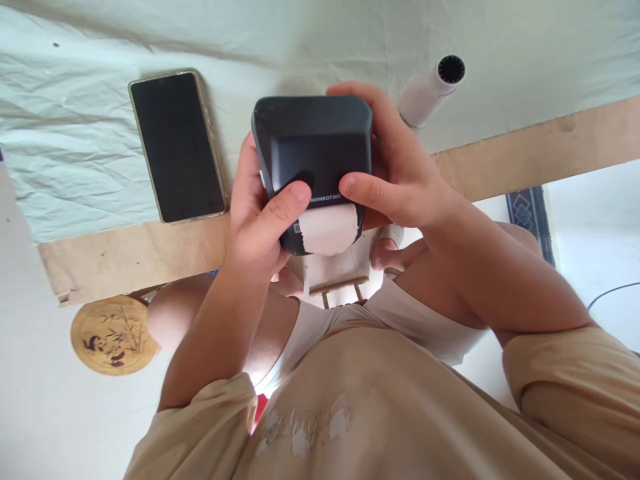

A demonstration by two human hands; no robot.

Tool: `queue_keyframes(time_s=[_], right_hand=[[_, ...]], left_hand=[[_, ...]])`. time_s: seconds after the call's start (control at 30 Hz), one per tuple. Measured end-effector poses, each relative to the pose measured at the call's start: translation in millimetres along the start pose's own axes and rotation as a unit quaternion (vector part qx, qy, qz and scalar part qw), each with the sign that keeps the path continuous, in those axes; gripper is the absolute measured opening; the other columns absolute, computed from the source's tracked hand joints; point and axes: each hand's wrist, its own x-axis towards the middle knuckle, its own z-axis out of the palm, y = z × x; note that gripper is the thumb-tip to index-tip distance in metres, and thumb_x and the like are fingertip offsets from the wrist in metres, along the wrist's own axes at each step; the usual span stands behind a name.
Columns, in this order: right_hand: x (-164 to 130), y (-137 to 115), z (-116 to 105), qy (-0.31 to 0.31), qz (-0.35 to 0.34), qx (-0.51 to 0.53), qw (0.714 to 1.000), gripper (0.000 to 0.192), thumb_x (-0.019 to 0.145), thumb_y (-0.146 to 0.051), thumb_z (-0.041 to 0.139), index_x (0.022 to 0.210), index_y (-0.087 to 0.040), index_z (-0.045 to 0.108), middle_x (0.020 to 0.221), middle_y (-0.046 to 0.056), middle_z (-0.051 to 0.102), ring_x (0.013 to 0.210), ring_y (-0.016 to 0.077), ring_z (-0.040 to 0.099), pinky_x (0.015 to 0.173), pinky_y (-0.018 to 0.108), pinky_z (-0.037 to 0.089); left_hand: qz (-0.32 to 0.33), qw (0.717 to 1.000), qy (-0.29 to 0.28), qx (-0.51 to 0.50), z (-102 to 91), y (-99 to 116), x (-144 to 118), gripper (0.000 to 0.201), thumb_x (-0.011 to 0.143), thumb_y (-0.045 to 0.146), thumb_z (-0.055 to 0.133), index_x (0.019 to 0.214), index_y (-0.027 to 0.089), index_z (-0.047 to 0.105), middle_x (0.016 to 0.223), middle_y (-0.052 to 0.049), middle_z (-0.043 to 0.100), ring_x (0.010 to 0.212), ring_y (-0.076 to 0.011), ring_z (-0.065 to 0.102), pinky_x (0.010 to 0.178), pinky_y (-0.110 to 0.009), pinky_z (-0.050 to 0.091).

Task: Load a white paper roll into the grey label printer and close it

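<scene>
Between my two hands is a dark label printer [320, 160] marked NIIMBOT, held above the front edge of the table. A strip of white label paper [330, 230] with a ragged edge sticks out of its near end. My left hand [260, 213] wraps the printer's left side, its thumb on the top near the lettering. From the right, my right hand [395, 160] grips the other side, thumb also on top. The fingers beneath the printer are mostly hidden.
A phone [180, 147] with a dark screen lies left on the cloth-covered table [300, 40]. At the right stands a white cylinder [430, 93] with a dark ribbed opening. A bare wooden edge [140, 260] runs along the front. Below left is a round wooden stool [115, 333].
</scene>
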Motion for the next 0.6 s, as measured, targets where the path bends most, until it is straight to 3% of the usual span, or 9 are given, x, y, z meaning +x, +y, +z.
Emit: queue_keyframes(time_s=[0.17,0.3,0.43,0.6], right_hand=[[0.5,0.0,-2.4,0.01,0.003,-0.044,0.999,0.068,0.078,-0.053,0.063,0.131,-0.024,0.031,0.106,0.001,0.05,0.084,0.0062,0.052,0.068,0.019,0.046],[1.4,0.4,-3.0,0.0,0.005,-0.028,1.0,0.067,0.078,-0.048,0.064,0.131,-0.024,0.029,0.104,0.0,0.051,0.085,0.0064,0.052,0.073,0.021,0.047],[1.2,3.7,-2.3,0.016,0.017,-0.026,0.999,0.069,0.078,-0.054,0.062,0.131,-0.024,0.029,0.102,0.0,0.051,0.09,0.008,0.053,0.078,0.021,0.05],[-2.6,2.7,-3.3,0.032,0.019,-0.074,0.997,0.07,0.082,-0.055,0.056,0.138,-0.03,0.022,0.136,0.004,0.04,0.094,0.0072,0.051,0.073,0.018,0.051]], left_hand=[[-0.001,1.0,-0.004,-0.029,-0.5,0.5,0.5,0.045,0.074,0.031,0.069,0.116,0.024,0.053,0.093,-0.003,0.059,0.109,-0.0241,0.062,0.086,-0.04,0.055],[-0.003,0.999,-0.009,-0.039,2.4,2.1,2.9,0.041,0.074,0.035,0.069,0.112,0.025,0.056,0.098,-0.004,0.061,0.11,-0.0252,0.062,0.091,-0.042,0.054],[-0.033,0.995,-0.003,-0.094,9.6,7.1,5.7,0.034,0.089,0.048,0.04,0.099,0.024,0.061,0.11,-0.006,0.065,0.121,-0.0245,0.059,0.096,-0.042,0.054],[-0.038,0.992,0.013,-0.118,8.5,7.7,8.9,0.036,0.094,0.035,0.026,0.101,0.02,0.058,0.106,-0.006,0.07,0.116,-0.021,0.062,0.1,-0.04,0.052]])
